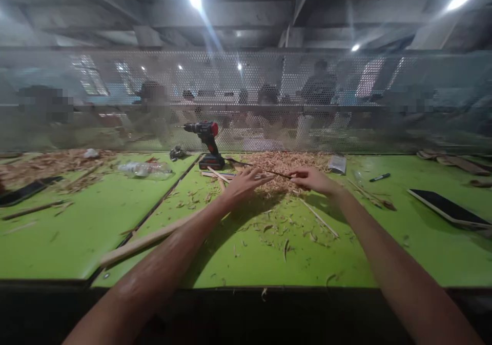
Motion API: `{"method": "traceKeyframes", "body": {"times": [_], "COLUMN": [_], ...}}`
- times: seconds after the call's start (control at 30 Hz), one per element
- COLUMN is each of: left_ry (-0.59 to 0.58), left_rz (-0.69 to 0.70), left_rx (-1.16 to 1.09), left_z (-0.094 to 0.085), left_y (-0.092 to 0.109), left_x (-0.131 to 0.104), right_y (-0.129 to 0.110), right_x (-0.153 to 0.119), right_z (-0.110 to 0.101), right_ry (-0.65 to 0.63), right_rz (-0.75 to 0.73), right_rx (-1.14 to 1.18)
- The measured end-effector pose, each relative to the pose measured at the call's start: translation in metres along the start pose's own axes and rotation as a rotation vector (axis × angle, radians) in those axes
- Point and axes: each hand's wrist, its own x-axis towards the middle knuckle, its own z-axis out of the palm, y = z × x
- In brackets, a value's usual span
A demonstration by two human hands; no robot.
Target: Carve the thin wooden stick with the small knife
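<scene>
My right hand is closed, with thumb and fingers pinching the end of a thin dark rod, its kind too small to make out. The rod slants away to the left, beyond my left hand. That hand lies palm down with its fingers stretched toward the right one; whether they touch the rod I cannot tell. Under and behind both hands spreads a heap of curled wood shavings. Several thin wooden sticks lie just left of my left hand. A longer wooden strip passes beneath my left forearm.
A cordless drill stands on its battery before a perforated screen. The green table also bears a plastic bottle, a clear packet, a marker and a dark tablet-like slab. People sit beyond the screen.
</scene>
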Motion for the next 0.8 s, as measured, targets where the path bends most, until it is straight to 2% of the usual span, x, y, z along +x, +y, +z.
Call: {"method": "traceKeyframes", "body": {"times": [0.17, 0.23, 0.37, 0.53, 0.67, 0.8], "left_ry": [-0.001, -0.002, -0.005, -0.046, -0.106, -0.128], "left_rz": [-0.044, -0.073, -0.087, -0.107, -0.167, -0.239], "left_rx": [0.022, 0.010, -0.009, -0.010, -0.013, -0.022], "left_z": [-0.007, -0.006, -0.001, -0.001, -0.008, -0.012], "left_y": [0.009, 0.010, 0.009, 0.006, 0.005, 0.005], "left_x": [-0.001, -0.002, -0.003, -0.005, -0.005, -0.003], "right_y": [0.002, 0.003, -0.001, -0.017, -0.019, -0.009], "right_x": [0.005, 0.006, 0.000, -0.015, -0.017, -0.010], "right_z": [-0.002, -0.003, -0.005, -0.012, -0.018, -0.019], "right_ry": [0.249, 0.217, 0.060, -0.175, -0.019, -0.050], "right_rz": [-0.024, 0.015, 0.125, 0.076, 0.093, 0.073], "right_rx": [-0.166, -0.100, 0.036, 0.052, -0.175, -0.098]}}
